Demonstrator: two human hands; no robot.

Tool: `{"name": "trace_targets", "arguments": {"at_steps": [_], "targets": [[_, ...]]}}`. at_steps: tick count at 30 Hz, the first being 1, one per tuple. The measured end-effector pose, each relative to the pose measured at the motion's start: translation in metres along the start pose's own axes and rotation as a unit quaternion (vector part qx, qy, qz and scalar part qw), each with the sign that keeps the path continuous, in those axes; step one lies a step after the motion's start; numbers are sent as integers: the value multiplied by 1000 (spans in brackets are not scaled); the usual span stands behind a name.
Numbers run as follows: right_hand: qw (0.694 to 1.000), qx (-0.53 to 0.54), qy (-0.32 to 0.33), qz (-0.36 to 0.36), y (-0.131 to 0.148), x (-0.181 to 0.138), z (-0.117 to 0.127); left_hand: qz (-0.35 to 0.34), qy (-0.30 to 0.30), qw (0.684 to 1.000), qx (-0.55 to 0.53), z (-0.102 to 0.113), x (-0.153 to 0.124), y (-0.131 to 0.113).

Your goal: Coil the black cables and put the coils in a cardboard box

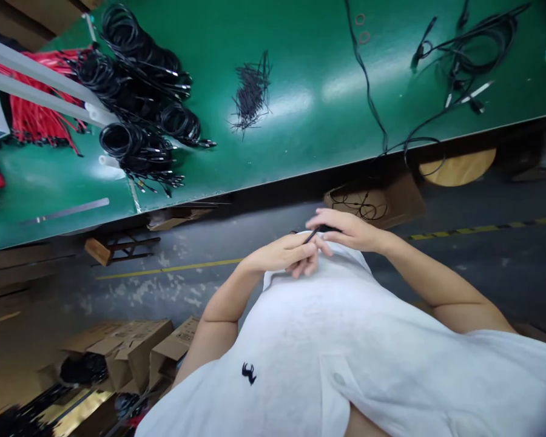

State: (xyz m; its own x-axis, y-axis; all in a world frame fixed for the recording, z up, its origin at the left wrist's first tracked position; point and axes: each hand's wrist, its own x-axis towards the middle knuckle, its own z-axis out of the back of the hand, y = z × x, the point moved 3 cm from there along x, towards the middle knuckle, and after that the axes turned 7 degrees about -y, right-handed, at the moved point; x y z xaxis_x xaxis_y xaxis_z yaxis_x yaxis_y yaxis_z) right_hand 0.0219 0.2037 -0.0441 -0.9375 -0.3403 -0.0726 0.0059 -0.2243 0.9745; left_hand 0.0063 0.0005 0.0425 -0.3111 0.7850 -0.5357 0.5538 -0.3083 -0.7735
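Note:
Close in front of my white shirt, my left hand [295,253] pinches a thin black piece, its other fingers loosely curled below. My right hand [350,229] has its fingers closed round the thicker end of that piece. The piece looks like a short black cable end [330,229]; my fingers cover most of it, so its exact shape is hidden. Both hands are close together, away from the green table [236,164]. On the table lie coiled black cables [136,60] in bundles at the left and a pile of thin black ties [251,94] in the middle.
Red cables [40,115] and white rails [36,76] are at the left. A loose black cable coil [486,54] lies at the right. Below the table edge are an open carton [403,197], a round wooden stool [459,168] and, lower left, more cartons [136,349].

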Motion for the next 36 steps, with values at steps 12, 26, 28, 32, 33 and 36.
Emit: {"name": "trace_targets", "arguments": {"at_steps": [12, 26, 28, 32, 33, 36], "targets": [[949, -252, 186, 31, -29, -9, 1, -82, -350, 921, -149, 80, -31, 42], [995, -60, 67, -34, -2, 94, -3, -33, -296, 904, -308, 48, -42, 58], [994, -80, 18, -75, -37, 90, 11, -90, -434, 829, -342, 59, -63, 56], [978, -147, 13, -145, -96, 57, 35, -190, -554, 734, -344, 71, -98, 45], [972, -173, 28, -154, -104, 45, 36, -203, -553, 733, -341, 73, -101, 42], [950, -283, 87, -97, -95, 14, 24, -199, -512, 771, -323, 78, -96, 41]]}}
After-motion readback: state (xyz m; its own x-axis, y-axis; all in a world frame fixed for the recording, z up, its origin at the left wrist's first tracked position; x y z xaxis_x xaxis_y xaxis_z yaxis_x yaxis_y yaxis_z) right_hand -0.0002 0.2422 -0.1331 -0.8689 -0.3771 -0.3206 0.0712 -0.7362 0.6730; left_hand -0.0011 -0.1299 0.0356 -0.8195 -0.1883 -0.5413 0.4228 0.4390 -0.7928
